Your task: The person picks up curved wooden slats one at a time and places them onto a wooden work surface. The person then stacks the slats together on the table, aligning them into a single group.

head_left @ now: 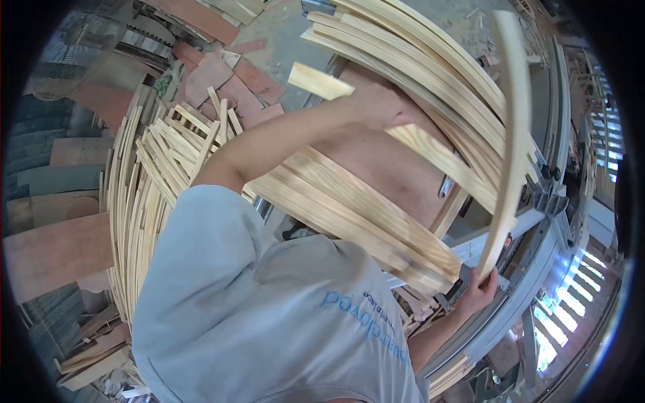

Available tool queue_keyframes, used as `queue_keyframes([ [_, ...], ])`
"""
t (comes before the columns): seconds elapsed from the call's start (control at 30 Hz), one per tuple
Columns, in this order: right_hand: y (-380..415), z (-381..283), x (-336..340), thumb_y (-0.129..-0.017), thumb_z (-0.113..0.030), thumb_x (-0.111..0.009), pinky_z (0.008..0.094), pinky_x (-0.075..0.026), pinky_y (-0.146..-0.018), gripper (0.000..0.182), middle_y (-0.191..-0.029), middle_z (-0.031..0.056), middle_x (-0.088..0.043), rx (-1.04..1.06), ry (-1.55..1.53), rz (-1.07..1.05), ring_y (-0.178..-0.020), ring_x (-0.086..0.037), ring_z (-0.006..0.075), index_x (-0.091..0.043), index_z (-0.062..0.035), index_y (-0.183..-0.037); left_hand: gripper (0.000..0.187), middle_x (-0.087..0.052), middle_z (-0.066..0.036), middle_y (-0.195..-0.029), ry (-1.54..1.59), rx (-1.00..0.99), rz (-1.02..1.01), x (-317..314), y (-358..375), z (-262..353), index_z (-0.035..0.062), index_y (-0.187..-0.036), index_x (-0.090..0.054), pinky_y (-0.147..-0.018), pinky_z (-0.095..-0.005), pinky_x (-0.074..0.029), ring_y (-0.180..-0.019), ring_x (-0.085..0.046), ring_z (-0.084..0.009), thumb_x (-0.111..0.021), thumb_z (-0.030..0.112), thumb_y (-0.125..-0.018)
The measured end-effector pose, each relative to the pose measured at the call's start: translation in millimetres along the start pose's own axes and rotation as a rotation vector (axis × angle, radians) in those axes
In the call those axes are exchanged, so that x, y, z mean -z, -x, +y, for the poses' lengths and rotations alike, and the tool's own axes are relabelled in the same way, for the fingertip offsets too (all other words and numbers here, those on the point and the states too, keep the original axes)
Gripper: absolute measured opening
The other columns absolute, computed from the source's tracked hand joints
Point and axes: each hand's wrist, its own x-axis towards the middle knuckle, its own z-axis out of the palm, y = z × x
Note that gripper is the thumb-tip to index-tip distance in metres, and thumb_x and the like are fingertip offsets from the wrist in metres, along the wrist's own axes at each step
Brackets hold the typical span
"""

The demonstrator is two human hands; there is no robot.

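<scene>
My left hand (384, 107) reaches across a brown panel (376, 158) and is closed over a pale wooden board (437, 151), which runs out on both sides of it. At the right, the fingers of my right hand (480, 290) grip the lower end of a long wooden strip (512, 127). That strip stands tilted up past the edge of the bench and looks slightly bowed in this lens. Close to my body lie several wider boards (342, 218), side by side. Beyond my left hand is a stack of long strips (416, 57).
A big pile of loose strips (154, 154) lies to my left, with reddish board offcuts (252, 87) on the floor behind it. Along the right runs a grey metal machine rail (547, 248). A metal-handled tool (445, 186) rests on the panel.
</scene>
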Motion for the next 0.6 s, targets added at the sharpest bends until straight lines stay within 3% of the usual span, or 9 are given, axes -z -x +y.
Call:
queue_keyframes([
  [0.07, -8, -16, -12, -0.079, 0.002, -0.078, 0.0310, -0.046, -0.093, 0.052, -0.114, 0.0098, -0.061, 0.088, 0.017, -0.096, -0.103, -0.058, 0.0187, -0.057, 0.0033, -0.127, 0.041, -0.071, -0.016, -0.091, 0.042, 0.007, 0.022, -41, 15, -9, 0.0089, -0.089, -0.073, -0.080, -0.0477, -0.052, -0.089, -0.066, -0.0387, -0.053, 0.044, -0.097],
  [0.2, -31, -12, -42, -0.077, 0.001, -0.080, 0.0303, -0.046, -0.089, 0.049, -0.109, 0.0084, -0.059, 0.161, 0.163, -0.257, -0.099, -0.057, 0.0193, -0.060, 0.0025, -0.122, 0.038, -0.071, -0.015, -0.093, 0.037, 0.000, -0.080, -110, 26, -47, 0.0084, -0.091, -0.073, -0.083, -0.0465, -0.051, -0.092, -0.066, -0.0364, -0.055, 0.041, -0.096],
  [0.27, -41, -10, -62, -0.072, 0.002, -0.082, 0.0311, -0.047, -0.088, 0.051, -0.107, 0.0096, -0.058, 0.221, 0.151, -0.296, -0.098, -0.057, 0.0213, -0.062, 0.0013, -0.119, 0.029, -0.070, -0.015, -0.096, -0.151, -0.161, 0.557, -114, 35, -49, 0.0092, -0.091, -0.074, -0.083, -0.0457, -0.050, -0.094, -0.065, -0.0351, -0.060, 0.035, -0.092],
  [0.33, -52, -4, -77, -0.069, 0.001, -0.083, 0.0320, -0.048, -0.087, 0.052, -0.109, 0.0112, -0.059, 0.249, 0.124, -0.371, -0.098, -0.059, 0.0229, -0.063, 0.0008, -0.117, 0.022, -0.070, -0.014, -0.096, -0.040, -0.119, 0.552, -66, 69, -47, 0.0086, -0.090, -0.073, -0.083, -0.0457, -0.050, -0.096, -0.064, -0.0346, -0.064, 0.029, -0.087],
  [0.4, -63, 10, -95, -0.068, -0.001, -0.084, 0.0344, -0.049, -0.087, 0.052, -0.110, 0.0130, -0.062, 0.320, 0.142, -0.404, -0.100, -0.060, 0.0263, -0.063, 0.0006, -0.116, 0.021, -0.069, -0.015, -0.093, -0.181, 0.494, 0.417, -45, 116, -80, 0.0059, -0.086, -0.072, -0.083, -0.0458, -0.050, -0.098, -0.064, -0.0354, -0.066, 0.026, -0.083],
  [0.43, -68, 9, -103, -0.066, -0.004, -0.086, 0.0376, -0.049, -0.087, 0.053, -0.110, 0.0155, -0.064, 0.411, 0.218, -0.421, -0.101, -0.061, 0.0308, -0.064, 0.0006, -0.115, 0.023, -0.068, -0.018, -0.097, -0.139, 0.695, 0.368, -25, 136, -94, 0.0032, -0.097, -0.069, -0.086, -0.0454, -0.050, -0.100, -0.063, -0.0376, -0.068, 0.022, -0.082],
  [0.5, -73, 3, -120, -0.065, -0.006, -0.086, 0.0392, -0.049, -0.088, 0.053, -0.109, 0.0174, -0.064, 0.425, 0.177, -0.475, -0.101, -0.061, 0.0342, -0.064, 0.0006, -0.113, 0.037, -0.066, -0.018, -0.109, -0.007, 0.780, 0.508, -7, 169, -117, 0.0027, -0.116, -0.063, -0.088, -0.0428, -0.051, -0.103, -0.063, -0.0346, -0.071, 0.016, -0.083],
  [0.53, -77, 12, -129, -0.063, -0.006, -0.086, 0.0397, -0.050, -0.086, 0.052, -0.107, 0.0168, -0.065, 0.513, 0.191, -0.464, -0.099, -0.061, 0.0355, -0.065, -0.0003, -0.111, 0.037, -0.066, -0.018, -0.109, -0.005, 0.772, 0.503, -6, 173, -129, 0.0027, -0.116, -0.063, -0.088, -0.0428, -0.051, -0.103, -0.063, -0.0346, -0.071, 0.016, -0.083],
  [0.6, -80, 9, -148, -0.063, -0.010, -0.087, 0.0419, -0.049, -0.086, 0.051, -0.107, 0.0158, -0.065, 0.563, 0.208, -0.461, -0.098, -0.061, 0.0366, -0.066, -0.0018, -0.109, 0.057, -0.062, -0.016, -0.118, 0.238, 0.494, 0.294, -23, 172, -151, 0.0038, -0.133, -0.052, -0.091, -0.0379, -0.051, -0.106, -0.062, -0.0272, -0.075, 0.014, -0.082],
])
